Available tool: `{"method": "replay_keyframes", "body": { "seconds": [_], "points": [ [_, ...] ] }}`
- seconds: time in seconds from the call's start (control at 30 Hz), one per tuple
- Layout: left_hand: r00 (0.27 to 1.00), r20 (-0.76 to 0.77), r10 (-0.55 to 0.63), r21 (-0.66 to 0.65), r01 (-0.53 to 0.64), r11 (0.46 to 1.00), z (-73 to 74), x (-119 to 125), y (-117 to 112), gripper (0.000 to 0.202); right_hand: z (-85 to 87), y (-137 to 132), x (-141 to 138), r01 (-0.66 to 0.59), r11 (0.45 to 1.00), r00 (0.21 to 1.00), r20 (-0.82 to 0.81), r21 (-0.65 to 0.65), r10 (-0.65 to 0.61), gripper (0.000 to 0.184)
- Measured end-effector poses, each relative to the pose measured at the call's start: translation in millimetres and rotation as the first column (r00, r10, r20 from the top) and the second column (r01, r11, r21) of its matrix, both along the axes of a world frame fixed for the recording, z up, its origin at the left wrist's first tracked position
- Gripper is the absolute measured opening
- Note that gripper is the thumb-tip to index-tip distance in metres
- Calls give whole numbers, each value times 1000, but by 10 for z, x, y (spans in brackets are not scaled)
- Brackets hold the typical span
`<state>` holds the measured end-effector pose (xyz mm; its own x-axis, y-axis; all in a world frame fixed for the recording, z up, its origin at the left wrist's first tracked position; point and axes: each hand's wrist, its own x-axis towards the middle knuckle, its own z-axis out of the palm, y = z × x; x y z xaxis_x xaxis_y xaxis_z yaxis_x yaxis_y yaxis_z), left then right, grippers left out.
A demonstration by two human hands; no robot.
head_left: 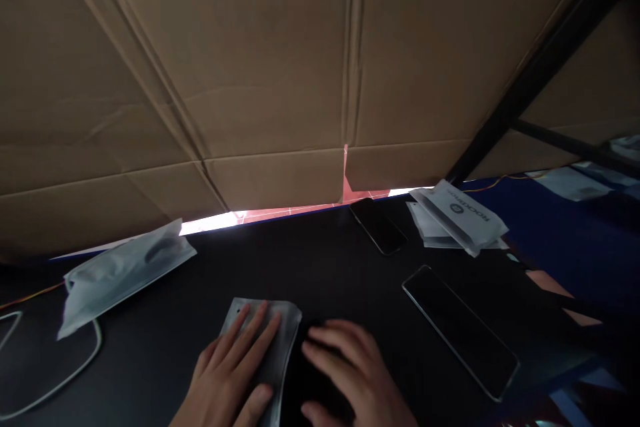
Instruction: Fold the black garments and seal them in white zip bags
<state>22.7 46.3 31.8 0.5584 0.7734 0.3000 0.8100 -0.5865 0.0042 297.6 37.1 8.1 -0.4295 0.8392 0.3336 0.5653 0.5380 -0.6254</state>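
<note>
My left hand (233,367) lies flat on a pale, frosted plastic pouch (286,328), fingers stretched toward the pouch's far end. The pouch rests on the black tabletop, and its near part is covered by the hand or cut off by the frame's lower edge. Just right of it, my right hand (353,370) is slightly curled, with thumb and fingers apart and nothing visible between them. The dark area under that palm is too black to make out. A large dark-screened phone (461,330) lies to its right, and a smaller black phone (379,225) sits farther back.
Printed white pouches (457,213) are stacked at the back right. Another filled translucent pouch (127,270) lies at left, near a white cable (65,383). A brown cardboard wall (270,67) rises behind the table, and a black metal bar (530,73) slants across the right.
</note>
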Motion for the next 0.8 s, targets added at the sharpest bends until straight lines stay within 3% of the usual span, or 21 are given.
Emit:
{"method": "replay_keyframes", "body": {
  "seconds": [0.07, 0.1, 0.23, 0.33, 0.4, 0.53, 0.6, 0.7, 0.8],
  "points": [
    [1000, -20, -2, 10, 3, 1000, -34, 11, 2, 69, -24, -35, 52, 169, 985, 983, 74, -27, -166, 68],
    [1000, -18, -3, 18, 3, 1000, -57, 35, -2, 69, -50, -51, 23, 180, 983, 981, 85, -26, -177, 64],
    [995, 95, -1, -30, 4, 1000, -92, 193, -53, 66, -185, -92, -286, -3, 1000, 1000, 22, -13, 3, 20],
    [967, 253, 38, -141, -1, 990, -54, 304, -95, 65, -282, -101, -524, -44, 999, 999, -18, -29, 44, 5],
    [958, 287, 0, -175, 52, 983, -59, 350, -108, 68, -350, -89, -649, -9, 999, 1000, -27, -53, 7, 8],
    [981, 183, -59, -171, 91, 981, -187, 381, -113, 84, -405, -33, -776, 98, 990, 995, -27, -101, -101, 38],
    [988, 148, -37, -159, 61, 985, -248, 364, -122, 81, -326, -13, -707, 84, 989, 995, -44, -125, -91, 40],
    [995, 99, 17, -114, -5, 993, -270, 313, -151, 77, -116, -32, -375, 4, 986, 996, -92, -166, -19, 34],
    [993, 87, 75, -92, -67, 994, -232, 297, -177, 77, -29, -101, 30, -96, 940, 989, -139, -328, 53, 57]
  ]
}}
